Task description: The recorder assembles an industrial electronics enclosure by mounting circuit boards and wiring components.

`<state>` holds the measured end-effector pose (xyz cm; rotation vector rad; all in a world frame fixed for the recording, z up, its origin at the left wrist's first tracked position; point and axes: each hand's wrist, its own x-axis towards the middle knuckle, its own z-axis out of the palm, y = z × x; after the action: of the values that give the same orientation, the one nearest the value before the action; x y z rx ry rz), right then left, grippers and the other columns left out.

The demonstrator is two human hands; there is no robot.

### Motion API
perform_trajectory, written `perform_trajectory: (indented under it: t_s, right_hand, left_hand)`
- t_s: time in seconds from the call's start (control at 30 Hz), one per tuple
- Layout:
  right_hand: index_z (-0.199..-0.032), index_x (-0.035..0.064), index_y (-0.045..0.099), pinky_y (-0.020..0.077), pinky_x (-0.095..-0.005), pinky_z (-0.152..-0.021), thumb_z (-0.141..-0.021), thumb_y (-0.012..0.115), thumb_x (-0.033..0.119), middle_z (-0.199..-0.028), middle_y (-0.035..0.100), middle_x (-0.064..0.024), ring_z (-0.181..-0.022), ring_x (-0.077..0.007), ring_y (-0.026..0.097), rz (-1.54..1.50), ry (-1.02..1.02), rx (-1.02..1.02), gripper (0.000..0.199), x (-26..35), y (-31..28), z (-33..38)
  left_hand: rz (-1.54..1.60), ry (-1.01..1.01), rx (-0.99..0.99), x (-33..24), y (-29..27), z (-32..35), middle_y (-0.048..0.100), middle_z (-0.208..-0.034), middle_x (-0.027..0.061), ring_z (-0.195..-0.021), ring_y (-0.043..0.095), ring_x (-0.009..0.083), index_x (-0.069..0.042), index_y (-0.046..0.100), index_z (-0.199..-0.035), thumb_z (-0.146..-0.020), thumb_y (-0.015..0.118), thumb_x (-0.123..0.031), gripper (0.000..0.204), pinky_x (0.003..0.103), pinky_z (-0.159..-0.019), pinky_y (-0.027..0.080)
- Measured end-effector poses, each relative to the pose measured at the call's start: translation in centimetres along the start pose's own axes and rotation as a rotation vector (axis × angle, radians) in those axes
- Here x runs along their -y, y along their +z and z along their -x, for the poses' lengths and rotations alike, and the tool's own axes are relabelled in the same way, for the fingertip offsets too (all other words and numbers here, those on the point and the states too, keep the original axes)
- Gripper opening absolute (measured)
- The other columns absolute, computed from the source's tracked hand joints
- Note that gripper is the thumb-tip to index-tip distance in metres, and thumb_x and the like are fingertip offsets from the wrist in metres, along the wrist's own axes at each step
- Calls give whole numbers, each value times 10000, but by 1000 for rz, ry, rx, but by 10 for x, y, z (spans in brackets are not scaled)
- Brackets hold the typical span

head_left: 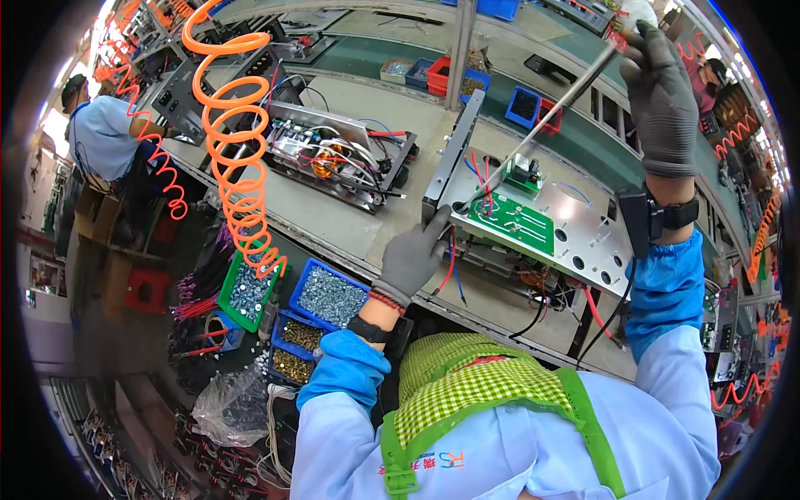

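Observation:
My left hand (414, 257), in a grey glove, rests at the front left corner of a metal chassis (587, 218), its fingertips touching the corner by the dark end plate (454, 154). On the chassis sit a green circuit board (518, 223) and a smaller green board with a black block (523, 172). Raised at the upper right, my gloved right hand (662, 104) is closed around the top of a long-shafted screwdriver (560, 104). Its shaft slants down leftward to the wires beside the board; the tip is hard to make out there. Red and blue wires hang below the left corner.
An open unit with wiring (329, 158) stands left on the bench. An orange coiled hose (237, 142) hangs before it. Screws fill a blue bin (332, 293) and a green bin (250, 292). Parts bins (523, 106) stand beyond the chassis. A person (108, 137) works at far left.

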<state>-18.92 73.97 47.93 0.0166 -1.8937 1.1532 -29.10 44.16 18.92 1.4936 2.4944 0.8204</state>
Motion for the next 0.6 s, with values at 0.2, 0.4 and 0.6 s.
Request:
perform_trajectory:
  t_s: [0.2,0.4,0.6]
  right_hand:
    - [-1418,84,552,552,-298,-761,-919,712,290,-1238,648,-181,-939,-180,684,455,213,-50,563,-7,15,38]
    - [-1203,99,667,537,-388,-794,-908,631,172,-1062,696,-93,-919,-295,680,533,91,862,306,-28,82,117]
    - [-1047,106,712,540,-467,-838,-868,630,141,-1039,669,-120,-999,-362,662,811,109,892,201,-115,108,163]
  left_hand:
    - [-101,53,65,25,30,54,636,-1177,195,-883,665,385,-151,515,-1453,-879,663,-116,593,482,-732,552]
    - [-18,301,40,-6,86,36,592,-1336,182,-964,680,373,-101,608,-1327,-851,656,-98,479,474,-802,572]
    - [37,513,78,-3,83,19,638,-1240,201,-1003,678,388,-84,615,-1293,-870,612,-73,422,453,-826,573]
